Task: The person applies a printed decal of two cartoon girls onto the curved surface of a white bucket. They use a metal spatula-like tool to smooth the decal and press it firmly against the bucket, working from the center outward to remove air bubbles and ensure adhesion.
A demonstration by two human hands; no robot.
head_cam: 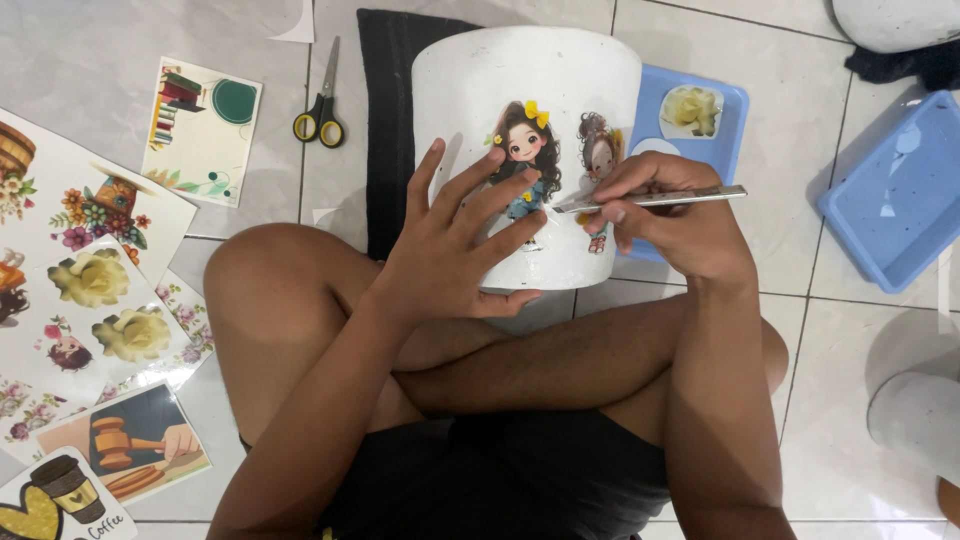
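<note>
The white pot lies on its side between the person's knees, at about twelve o'clock from the crossed legs, its base resting on a black cloth on the tiled floor. The left hand is spread flat, fingers apart, against the pot's wall just at nine o'clock of the girl sticker, steadying it. The right hand is closed on a thin metal tool, whose tip touches the wall between that sticker and a second, smaller one. The pot looks thick, stiff and fairly heavy, with a matt, slightly rough skin, so it seems unlikely to slip; a flat palm on the curve or a grip at the rim would suit it. Scissors lie at ten o'clock, sticker sheets at nine, a blue tray at two.
</note>
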